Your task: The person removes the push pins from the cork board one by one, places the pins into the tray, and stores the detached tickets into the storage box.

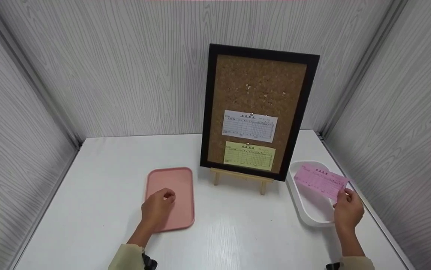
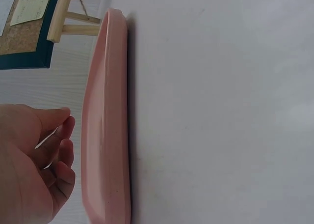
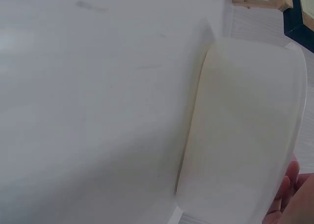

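My right hand (image 1: 349, 210) pinches a pink printed paper form (image 1: 321, 180) by its lower right corner, holding it over the white bin (image 1: 305, 215). In the right wrist view the bin's wall (image 3: 240, 130) hides most of that hand, and the form is out of sight. Above the pink tray (image 1: 180, 217) is my left hand (image 1: 156, 206), its fingers curled and thumb tip against the index fingertip. Nothing shows between those tips; a very small thing there could be hidden. A white form (image 1: 249, 126) and a yellow form (image 1: 249, 155) are pinned to the corkboard (image 1: 260, 82).
The black-framed corkboard leans on a small wooden easel (image 1: 238, 174) at the table's back. Small pale marks or pins dot its upper cork. Grained panels (image 1: 125, 67) wall the white table (image 1: 234, 225) at the back and both sides.
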{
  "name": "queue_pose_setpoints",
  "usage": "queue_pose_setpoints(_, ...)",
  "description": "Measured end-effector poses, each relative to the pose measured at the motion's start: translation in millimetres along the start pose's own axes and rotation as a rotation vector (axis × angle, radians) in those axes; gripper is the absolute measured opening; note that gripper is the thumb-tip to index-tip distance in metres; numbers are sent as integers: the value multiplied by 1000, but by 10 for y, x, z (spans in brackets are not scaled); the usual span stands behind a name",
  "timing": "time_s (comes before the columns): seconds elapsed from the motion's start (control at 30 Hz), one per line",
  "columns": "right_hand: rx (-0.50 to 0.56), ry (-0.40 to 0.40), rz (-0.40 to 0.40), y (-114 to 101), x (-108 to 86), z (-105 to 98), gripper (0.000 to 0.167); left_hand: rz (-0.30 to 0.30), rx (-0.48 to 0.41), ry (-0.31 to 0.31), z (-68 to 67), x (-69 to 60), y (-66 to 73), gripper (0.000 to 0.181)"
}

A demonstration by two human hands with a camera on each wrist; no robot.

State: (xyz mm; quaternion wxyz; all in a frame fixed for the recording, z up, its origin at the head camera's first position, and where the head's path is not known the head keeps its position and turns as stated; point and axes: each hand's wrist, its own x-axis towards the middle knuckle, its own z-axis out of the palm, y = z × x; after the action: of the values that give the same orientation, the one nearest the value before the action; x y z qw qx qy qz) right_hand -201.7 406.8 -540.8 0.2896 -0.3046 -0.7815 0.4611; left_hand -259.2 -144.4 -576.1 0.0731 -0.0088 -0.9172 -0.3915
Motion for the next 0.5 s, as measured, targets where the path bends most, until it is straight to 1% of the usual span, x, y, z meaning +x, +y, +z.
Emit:
queue_pose_setpoints(0.23,-62,-44,1,16,31,82,41,-14,-16,-41,27,-18,-20,11)
queue_pose_setpoints(0.3,-77,-60,-2,22,41,97,40,-21,-11,-46,32,-25,-23,11)
queue_pose_setpoints(0.5,-131,-106,-5,35,60,107,42,-10,10,-51,49,-40,-30,12)
